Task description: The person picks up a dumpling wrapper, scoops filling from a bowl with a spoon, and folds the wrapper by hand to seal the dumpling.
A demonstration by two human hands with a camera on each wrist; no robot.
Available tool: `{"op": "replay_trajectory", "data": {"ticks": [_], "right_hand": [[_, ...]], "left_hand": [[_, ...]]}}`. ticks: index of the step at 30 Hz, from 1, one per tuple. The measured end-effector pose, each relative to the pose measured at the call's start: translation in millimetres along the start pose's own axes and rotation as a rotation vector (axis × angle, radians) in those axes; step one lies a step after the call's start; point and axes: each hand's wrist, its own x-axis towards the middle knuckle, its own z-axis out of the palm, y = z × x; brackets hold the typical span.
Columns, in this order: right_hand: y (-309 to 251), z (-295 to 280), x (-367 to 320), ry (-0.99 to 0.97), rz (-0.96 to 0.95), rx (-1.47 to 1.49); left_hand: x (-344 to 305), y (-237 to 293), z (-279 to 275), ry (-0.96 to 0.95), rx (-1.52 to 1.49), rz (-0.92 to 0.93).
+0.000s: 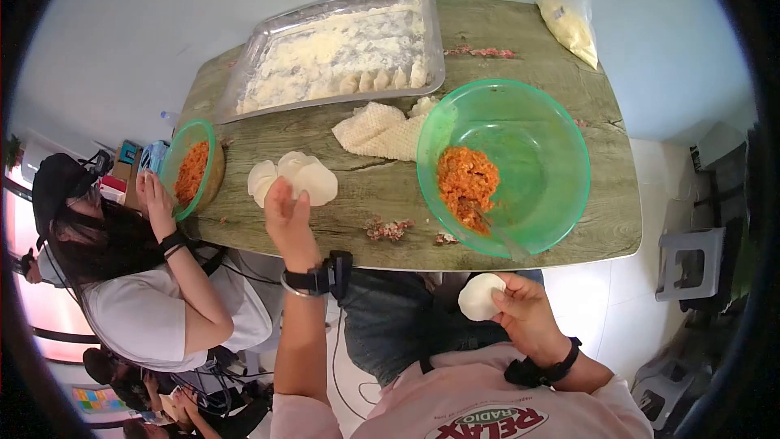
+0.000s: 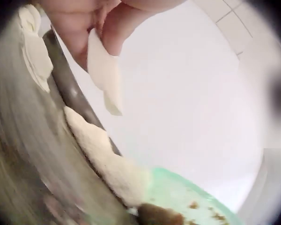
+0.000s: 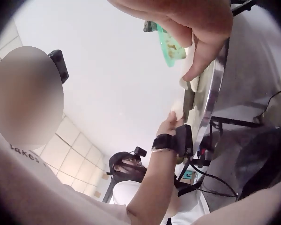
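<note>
Thumb and fingers of my left hand (image 1: 291,219) pinch a thin white dumpling wrapper (image 2: 104,75), seen hanging from the fingertips in the left wrist view. In the head view this hand overlaps several round wrappers (image 1: 262,181) lying at the table's near left. My right hand (image 1: 530,315) grips another round wrapper (image 1: 481,297) by its edge, in front of the table's near edge. Beyond it stands a big green bowl (image 1: 544,162) with orange-red filling (image 1: 467,183) and a utensil (image 1: 508,240) leaning in it.
A metal tray (image 1: 325,49) dusted with flour holds a row of dumplings (image 1: 390,79) at the back. A cream cloth (image 1: 370,130) lies between tray and bowl. At the left, another person (image 1: 154,301) works beside a second bowl (image 1: 213,171). A bag (image 1: 569,28) sits at the back right.
</note>
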Motion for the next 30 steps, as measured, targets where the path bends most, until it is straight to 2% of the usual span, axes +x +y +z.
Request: {"op": "replay_trajectory", "data": {"ticks": [1,2,4,6,8,9,10,11,12,14,17,18,19,21,22,24,26,28,30], "right_hand": [[-1,1,-1,0.014,0.000,-0.027],[-2,2,-2,0.032,0.000,-0.051],[-3,-1,-5,0.012,-0.007,-0.156],[-6,2,-9,-0.004,-0.002,-0.270],[-13,15,-15,-0.142,-0.129,-0.478],[-16,21,-17,-0.166,-0.208,-0.582],[-22,28,-18,-0.147,-0.210,-0.587],[-28,34,-18,-0.190,-0.416,-0.797],[-32,40,-18,-0.235,-0.621,-1.007],[-36,47,-19,-0.248,-0.653,-1.008],[-47,55,-19,-0.244,-0.953,-1.167],[-53,53,-21,-0.244,-0.954,-1.171],[-61,48,-23,-0.161,-1.025,-1.255],[-75,41,-23,0.039,-1.136,-1.424],[-81,41,-19,0.036,-1.137,-1.427],[-91,42,-12,0.175,-1.031,-1.706],[-91,31,-1,0.136,-1.041,-1.722],[-96,25,8,-0.029,-1.072,-1.815],[-96,25,14,-0.030,-1.094,-1.776]], "left_hand": [[-8,9,3,0.045,0.096,0.079],[-22,22,8,0.045,0.091,0.083],[-60,51,16,-0.182,0.029,0.006],[-97,81,22,-0.473,0.002,-0.375],[-136,78,30,-0.661,-0.317,-0.607],[-151,76,36,-0.707,-0.542,-0.762],[-161,75,40,-0.749,-0.770,-0.918],[-164,76,41,-0.813,-0.924,-1.102],[-167,77,40,-0.827,-0.932,-1.111],[-170,77,36,-0.798,-0.911,-1.271],[-165,76,39,-0.754,-0.943,-1.189],[-162,78,41,-0.741,-0.950,-1.154],[-160,85,45,-0.671,-0.875,-1.160],[-160,87,44,-0.659,-0.854,-1.167],[-159,87,44,-0.648,-0.831,-1.173],[-160,87,44,-0.638,-0.823,-1.175],[-161,86,43,-0.634,-0.814,-1.180],[-161,84,43,-0.633,-0.828,-1.179],[-162,84,43,-0.622,-0.828,-1.182]]}}
